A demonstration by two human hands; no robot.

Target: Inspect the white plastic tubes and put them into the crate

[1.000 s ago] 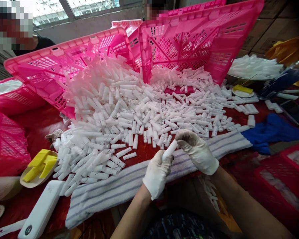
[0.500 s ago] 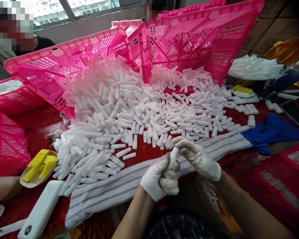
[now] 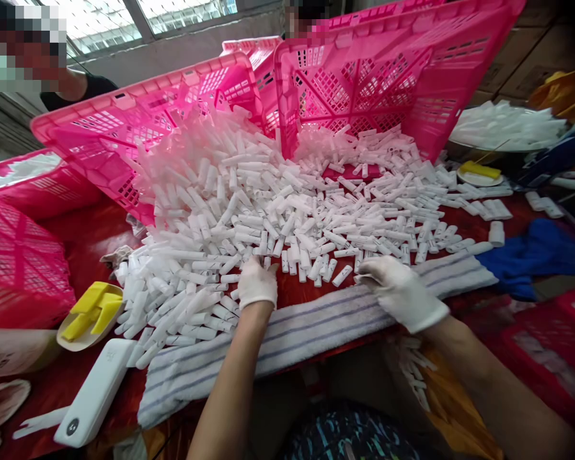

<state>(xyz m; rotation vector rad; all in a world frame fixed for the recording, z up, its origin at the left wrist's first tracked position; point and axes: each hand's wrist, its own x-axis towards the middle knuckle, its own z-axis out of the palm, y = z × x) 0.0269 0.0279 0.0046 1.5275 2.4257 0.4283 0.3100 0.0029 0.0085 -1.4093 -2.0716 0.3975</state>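
Your left hand (image 3: 257, 282) is reaching just past the far edge of the striped towel (image 3: 287, 332). Its fingers are curling down onto the white tubes (image 3: 268, 211) there, and it cannot be told whether they are gripping one. Your right hand (image 3: 398, 291) is lying palm down on the towel, loosely open, holding nothing. Just beyond the towel, a single tube (image 3: 342, 275) is lying flat, its long axis running diagonally, far end pointing right.

The tubes (image 3: 268, 211) are plain white, the crates (image 3: 364, 83) hot pink with an open lattice pattern, and the desk (image 3: 91, 236) deep red. The towel (image 3: 297, 332) is white with thin grey-blue stripes, and the left hand (image 3: 256, 281) and right hand (image 3: 402, 291) wear off-white gloves. The wedges (image 3: 93, 306) are yellow, the power bank (image 3: 96, 393) white, and the cloth (image 3: 536, 255) bright blue.
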